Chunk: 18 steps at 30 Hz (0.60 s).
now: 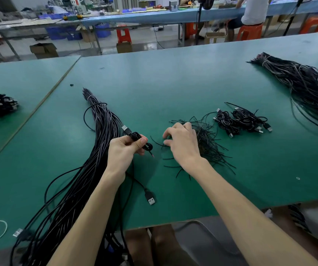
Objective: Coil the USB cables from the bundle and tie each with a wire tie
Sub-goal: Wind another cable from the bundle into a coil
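The left hand [124, 150] sits near the middle of the green worktop [173, 79], and its grip is closed around a small coil [141, 140] of black USB cable, thumb on top; the coil's plug points to 11 o'clock. At 3 o'clock from it, well apart, the right hand [181, 143] reaches down with bent fingers onto the near edge of a loose pile of black ties [210, 143]; I cannot tell whether its grip already pinches one. The long bundle [100, 131] lies under the left wrist, running from 12 to 7 o'clock over the worktop edge. One loose plug [150, 199] lies at 6 o'clock from the left hand. Tied coils [240, 120] lie at 2 o'clock from the right hand.
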Tool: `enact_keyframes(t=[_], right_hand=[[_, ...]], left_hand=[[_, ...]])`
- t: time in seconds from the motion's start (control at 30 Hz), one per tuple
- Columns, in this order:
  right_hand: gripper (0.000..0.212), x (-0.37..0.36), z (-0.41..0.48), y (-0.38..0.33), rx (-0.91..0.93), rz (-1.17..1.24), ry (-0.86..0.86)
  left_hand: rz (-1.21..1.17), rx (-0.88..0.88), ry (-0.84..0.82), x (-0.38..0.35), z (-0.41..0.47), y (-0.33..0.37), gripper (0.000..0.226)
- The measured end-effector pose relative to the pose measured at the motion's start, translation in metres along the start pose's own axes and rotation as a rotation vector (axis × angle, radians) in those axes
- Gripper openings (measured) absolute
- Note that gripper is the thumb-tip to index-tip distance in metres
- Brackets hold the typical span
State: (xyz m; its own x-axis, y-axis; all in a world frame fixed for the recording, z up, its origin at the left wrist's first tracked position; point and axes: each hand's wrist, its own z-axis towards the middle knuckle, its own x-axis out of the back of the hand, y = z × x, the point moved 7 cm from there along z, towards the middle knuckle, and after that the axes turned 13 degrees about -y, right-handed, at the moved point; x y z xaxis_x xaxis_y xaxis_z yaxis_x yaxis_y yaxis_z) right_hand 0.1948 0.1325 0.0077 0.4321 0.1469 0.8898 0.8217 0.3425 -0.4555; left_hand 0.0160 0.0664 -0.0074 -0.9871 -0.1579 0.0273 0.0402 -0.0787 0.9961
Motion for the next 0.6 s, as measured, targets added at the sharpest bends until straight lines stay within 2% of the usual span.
enact_keyframes(t=[0.17,0.3,0.37,0.43,0.53,0.6], right_hand=[[0.011,0.001,0.002,0.003,-0.012,-0.027,-0.022],[0.019,-0.003,0.002,0.001,-0.007,-0.214,-0.064],[0.020,0.000,0.000,0.000,-0.026,-0.197,-0.017],[0.016,0.009,-0.006,0.001,-0.045,0.036,0.073],[0.007,0.011,-0.018,-0.007,0.008,0.627,0.086],[0.008,0.008,-0.025,-0.018,0.082,0.746,0.072]], left_hand=[[-0.008,0.007,-0.017,-0.001,-0.001,-0.001,0.002],[-0.017,0.017,-0.027,-0.003,-0.001,-0.002,0.002],[-0.027,0.016,-0.031,-0.002,0.000,-0.003,0.002],[-0.044,0.011,-0.039,-0.003,0.000,-0.003,0.003],[-0.165,0.045,-0.052,-0.006,0.002,-0.005,0.012],[-0.275,0.085,-0.099,-0.009,0.002,-0.008,0.014]])
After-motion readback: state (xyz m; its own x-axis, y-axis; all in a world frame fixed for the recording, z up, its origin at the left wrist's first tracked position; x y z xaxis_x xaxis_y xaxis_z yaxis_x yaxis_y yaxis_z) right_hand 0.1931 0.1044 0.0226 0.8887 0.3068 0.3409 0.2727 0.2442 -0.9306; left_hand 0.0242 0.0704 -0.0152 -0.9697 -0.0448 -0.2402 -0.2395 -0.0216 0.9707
